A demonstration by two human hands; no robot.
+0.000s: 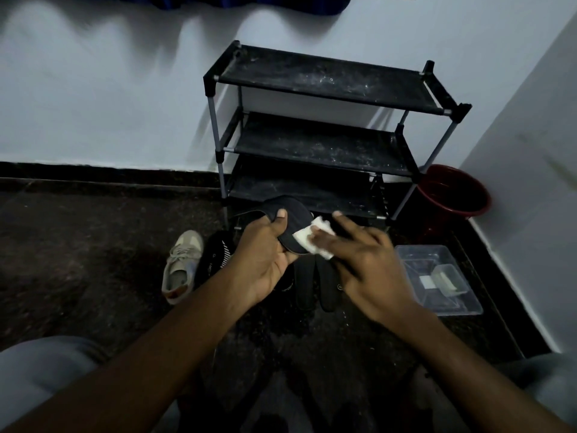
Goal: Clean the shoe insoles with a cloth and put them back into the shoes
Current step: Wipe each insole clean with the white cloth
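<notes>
Wiping is in hand: your left hand curls round the insole, your right hand presses the cloth flat-fingered against it, and refitting next likely needs a freed hand.

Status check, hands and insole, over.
Left hand grips insole. Right hand presses cloth on it. Beige shoe on floor, left of hands. Nothing in the way.

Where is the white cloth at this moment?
Centre of the head view: the white cloth sits under the right hand, pressed on the insole held by the left hand.
</notes>
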